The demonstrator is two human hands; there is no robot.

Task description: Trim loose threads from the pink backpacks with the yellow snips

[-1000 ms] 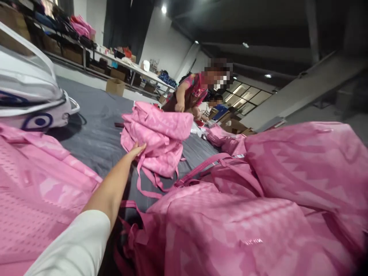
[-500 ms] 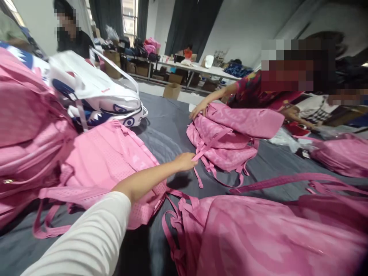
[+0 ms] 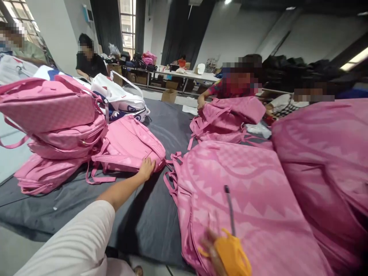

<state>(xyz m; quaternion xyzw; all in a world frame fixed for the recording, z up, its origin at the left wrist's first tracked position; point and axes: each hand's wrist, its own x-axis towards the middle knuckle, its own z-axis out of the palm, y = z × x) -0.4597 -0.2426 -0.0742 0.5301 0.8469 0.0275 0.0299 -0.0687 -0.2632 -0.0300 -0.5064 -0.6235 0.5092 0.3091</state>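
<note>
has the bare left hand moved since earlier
Yes: across the grey tablecloth, the bare left hand moved leftward, from the far pink patterned backpack to the pale-pink perforated backpack.

Pale walls (image 3: 235, 36); dark curtains (image 3: 105, 27) flanking a bright window (image 3: 127, 28); a long white table (image 3: 209, 77); ceiling light (image 3: 228, 1).

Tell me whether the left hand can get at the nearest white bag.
Probably yes, with a stretch: the left hand touches a pink bag that lies between it and the white bag, but the way over the top looks free.
</note>
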